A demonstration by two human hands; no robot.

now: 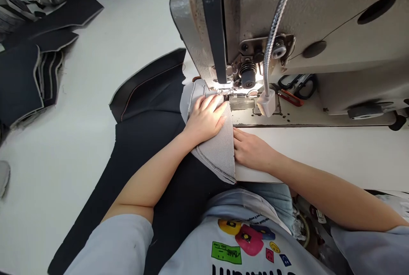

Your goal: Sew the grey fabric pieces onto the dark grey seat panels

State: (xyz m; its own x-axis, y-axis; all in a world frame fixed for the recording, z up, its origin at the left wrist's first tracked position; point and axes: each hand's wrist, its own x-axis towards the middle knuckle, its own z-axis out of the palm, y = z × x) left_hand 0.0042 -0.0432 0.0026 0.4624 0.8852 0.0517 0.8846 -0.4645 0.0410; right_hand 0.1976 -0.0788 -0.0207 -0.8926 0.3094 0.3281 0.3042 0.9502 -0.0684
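Tabletop (86,74), grey fabric (219,151) beneath left hand (206,119)

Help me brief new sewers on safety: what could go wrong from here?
The left hand is close to the needle area of the sewing machine, so it could get caught. The grey piece overlaps the dark fabric, so the layers might slip out of line. The black-handled scissors lie on the machine bed, where cloth might snag on them.

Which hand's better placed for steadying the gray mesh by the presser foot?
Probably the left hand: it lies across the gray mesh, fingertips near the presser foot. The right hand is at the mesh's edge.
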